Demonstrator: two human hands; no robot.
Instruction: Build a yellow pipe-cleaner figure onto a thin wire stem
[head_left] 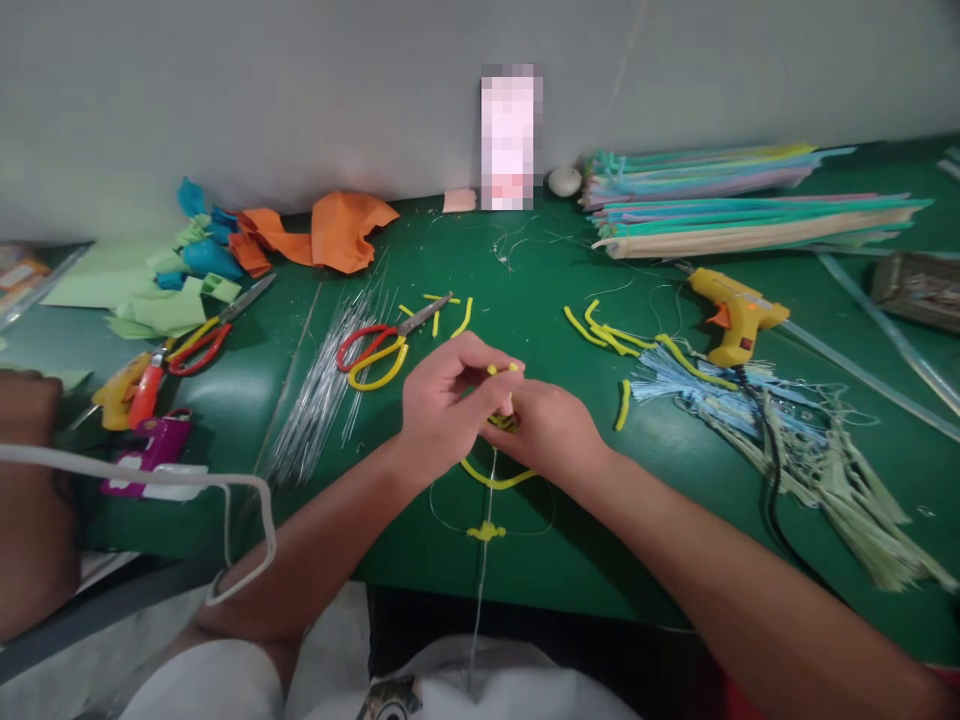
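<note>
My left hand (444, 395) and my right hand (551, 432) meet over the middle of the green table (525, 290). Both are closed in a pinch on a yellow pipe cleaner (501, 370) wound around a thin wire (487, 490). The wire hangs down from my hands toward my lap. A curved yellow piece (495, 481) and a small yellow knot (486, 531) sit on the wire below my hands.
Red-and-yellow scissors (379, 350) and a bundle of thin wires (322, 390) lie left of my hands. More scissors (202, 340), paper scraps (180, 290) and orange paper (337, 230) lie far left. A yellow glue gun (735, 315), loose yellow pieces (607, 335), fringed paper (810, 440) and stacked paper strips (735, 200) lie right.
</note>
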